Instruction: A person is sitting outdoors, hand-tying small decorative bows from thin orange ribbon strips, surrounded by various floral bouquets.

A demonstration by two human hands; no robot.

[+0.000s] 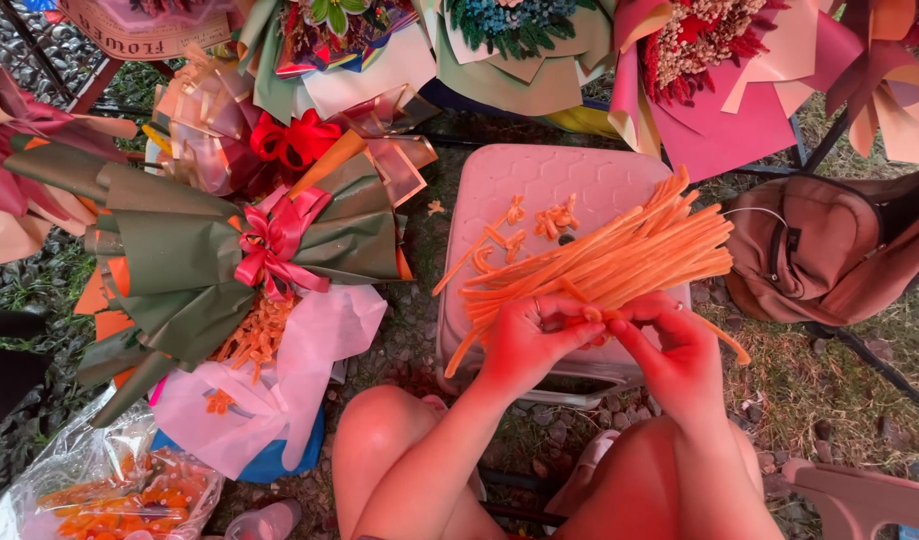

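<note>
Both of your hands meet over the near edge of the pink stool (pixel 540 180), which serves you as a desk here. Your left hand (pixel 528 338) is closed around the near ends of a thick bundle of orange pipe cleaners (pixel 620 255), which fans out up and to the right across the stool top. Your right hand (pixel 680 350) sits just beside it, fingertips pinched together on one stem where it comes out of the bundle, near a small bend or twist between the two hands.

As for progress, judging by what lies about: a few short curled orange pieces (pixel 540 222) rest on the far part of the stool, well apart from the bundle, so some shaping looks done. Most of the stems are still straight and unworked, so the larger share seems to be left.

To the left, on the ground, lies a green-wrapped bouquet (pixel 210 260) tied with a pink ribbon (pixel 275 245), with more small orange pieces (pixel 258 335) on white paper just below it. A clear bag of orange bits (pixel 110 500) sits at the near left. A brown backpack (pixel 830 250) rests to the right of the stool, and more wrapped bouquets line the far edge.
</note>
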